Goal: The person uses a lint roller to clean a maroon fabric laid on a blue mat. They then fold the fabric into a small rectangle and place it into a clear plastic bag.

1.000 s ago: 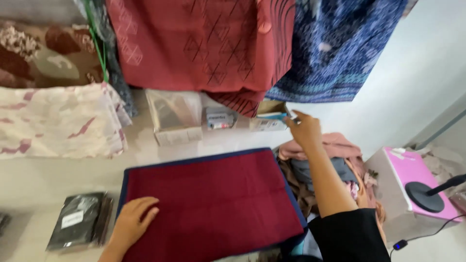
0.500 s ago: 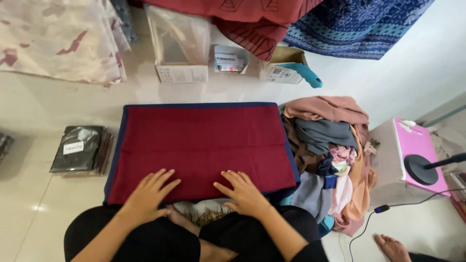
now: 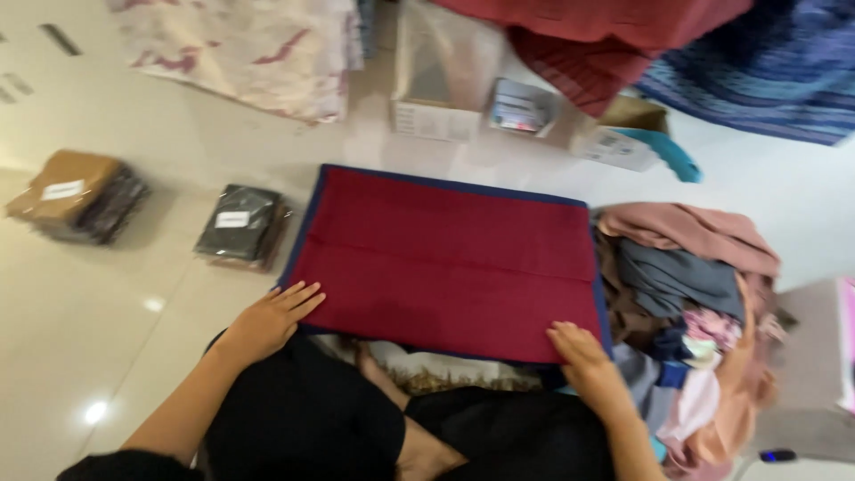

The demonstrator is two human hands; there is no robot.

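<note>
A flat, rectangular maroon cloth [image 3: 445, 258] with a dark blue edge lies smooth on the glossy pale floor [image 3: 98, 330]. The left hand [image 3: 272, 316] and right hand [image 3: 583, 352] rest open-palmed on its near corners — gripping nothing. A heap of soft clothes [image 3: 690, 294] crowds its right side — wrapped packets [image 3: 239, 224] lie left

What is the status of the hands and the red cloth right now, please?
Left hand and right hand flat on near corners of red cloth. Cloth folded flat on floor. Clothes pile touching its right edge.
</note>
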